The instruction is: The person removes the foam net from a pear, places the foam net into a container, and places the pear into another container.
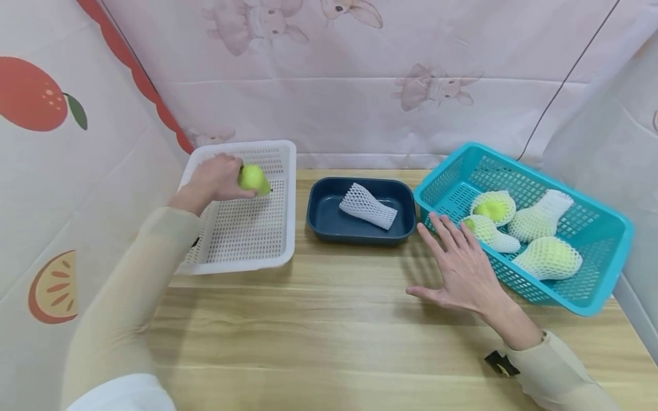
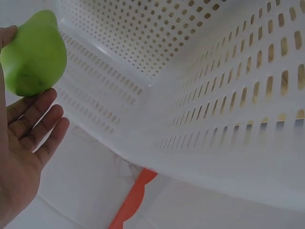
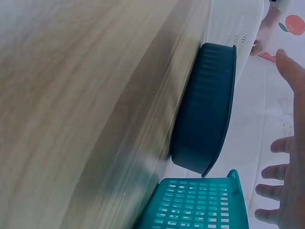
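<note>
Over the white perforated basket (image 1: pixel 291 234), my left hand (image 1: pixel 218 176) holds a bare green pear (image 1: pixel 253 178) between thumb and fingers. The left wrist view shows that pear (image 2: pixel 38 57) against the thumb and fingertips, the other fingers loosely extended. My right hand (image 1: pixel 462 274) hovers with spread fingers above the table, beside the near left side of the teal basket (image 1: pixel 617 251), and grips nothing. Several pears in white foam nets lie in the teal basket, one net-covered pear (image 1: pixel 550 260) nearest the front. An empty foam net (image 1: pixel 367 206) lies in the dark blue box (image 1: pixel 323 214).
The wooden table (image 1: pixel 319 342) extends in front of the containers. The dark blue box stands between the two baskets. A printed cloth (image 1: pixel 349 114) hangs behind them, and side panels (image 1: pixel 128 165) border the table left and right.
</note>
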Demonstrator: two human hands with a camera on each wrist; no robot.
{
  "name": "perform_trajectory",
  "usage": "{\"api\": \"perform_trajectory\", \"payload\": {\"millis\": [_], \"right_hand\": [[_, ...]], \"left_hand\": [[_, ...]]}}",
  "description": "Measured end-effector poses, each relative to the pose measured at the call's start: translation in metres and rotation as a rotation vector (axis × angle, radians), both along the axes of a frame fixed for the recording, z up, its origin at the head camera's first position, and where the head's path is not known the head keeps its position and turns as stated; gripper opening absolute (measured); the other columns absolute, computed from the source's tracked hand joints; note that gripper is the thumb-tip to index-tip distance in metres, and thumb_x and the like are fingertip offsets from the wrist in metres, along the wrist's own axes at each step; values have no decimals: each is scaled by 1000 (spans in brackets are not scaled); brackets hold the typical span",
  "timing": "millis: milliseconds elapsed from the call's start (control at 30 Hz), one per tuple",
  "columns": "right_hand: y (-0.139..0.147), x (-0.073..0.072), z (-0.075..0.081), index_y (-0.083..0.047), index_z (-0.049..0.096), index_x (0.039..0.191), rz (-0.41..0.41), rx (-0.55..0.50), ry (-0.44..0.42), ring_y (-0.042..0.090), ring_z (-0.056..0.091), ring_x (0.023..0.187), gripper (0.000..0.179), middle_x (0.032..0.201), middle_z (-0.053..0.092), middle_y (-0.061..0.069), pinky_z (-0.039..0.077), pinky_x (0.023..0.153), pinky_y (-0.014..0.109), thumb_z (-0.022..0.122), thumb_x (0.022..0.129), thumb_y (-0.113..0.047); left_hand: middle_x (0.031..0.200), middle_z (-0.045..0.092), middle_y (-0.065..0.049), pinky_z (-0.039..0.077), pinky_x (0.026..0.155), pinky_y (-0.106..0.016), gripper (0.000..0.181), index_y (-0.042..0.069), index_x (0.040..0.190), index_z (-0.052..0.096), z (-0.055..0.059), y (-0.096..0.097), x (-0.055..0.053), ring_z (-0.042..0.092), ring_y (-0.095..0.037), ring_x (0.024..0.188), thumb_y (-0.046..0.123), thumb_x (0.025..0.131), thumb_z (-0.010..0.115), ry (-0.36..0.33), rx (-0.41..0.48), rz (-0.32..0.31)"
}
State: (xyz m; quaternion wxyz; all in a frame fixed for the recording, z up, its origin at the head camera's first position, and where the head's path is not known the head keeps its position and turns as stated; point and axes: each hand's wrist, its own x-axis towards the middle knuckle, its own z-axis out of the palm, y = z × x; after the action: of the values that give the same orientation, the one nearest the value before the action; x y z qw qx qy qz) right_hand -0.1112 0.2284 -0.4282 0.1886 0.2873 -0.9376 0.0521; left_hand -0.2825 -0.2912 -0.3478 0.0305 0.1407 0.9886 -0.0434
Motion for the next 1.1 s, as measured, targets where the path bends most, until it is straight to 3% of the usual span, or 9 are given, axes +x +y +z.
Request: {"api": "perform_trajectory", "payload": {"millis": [433, 867, 1100], "right_hand": [[2, 1, -1, -12, 38, 163, -17, 2, -9, 45, 36, 154, 125, 170, 35, 22, 32, 123, 68, 23, 79, -103], [2, 0, 0, -12, 37, 164, -10, -6, -11, 45, 34, 155, 124, 170, 35, 22, 29, 125, 67, 23, 79, -102], [4, -1, 0, -12, 38, 163, -12, 6, -12, 45, 34, 156, 125, 170, 34, 22, 29, 125, 66, 33, 78, -103]], "left_hand": [[92, 59, -12, 46, 74, -37, 51, 7, 103, 58, -22, -3, 1, 55, -27, 85, 48, 83, 79, -133, 39, 74], [85, 60, -11, 45, 68, -35, 54, 7, 99, 58, -30, -7, 3, 57, -25, 77, 53, 81, 80, -147, 7, 78], [81, 59, -9, 44, 63, -33, 54, 8, 93, 57, -32, -9, 6, 56, -23, 72, 55, 80, 79, -150, -6, 73]]}}
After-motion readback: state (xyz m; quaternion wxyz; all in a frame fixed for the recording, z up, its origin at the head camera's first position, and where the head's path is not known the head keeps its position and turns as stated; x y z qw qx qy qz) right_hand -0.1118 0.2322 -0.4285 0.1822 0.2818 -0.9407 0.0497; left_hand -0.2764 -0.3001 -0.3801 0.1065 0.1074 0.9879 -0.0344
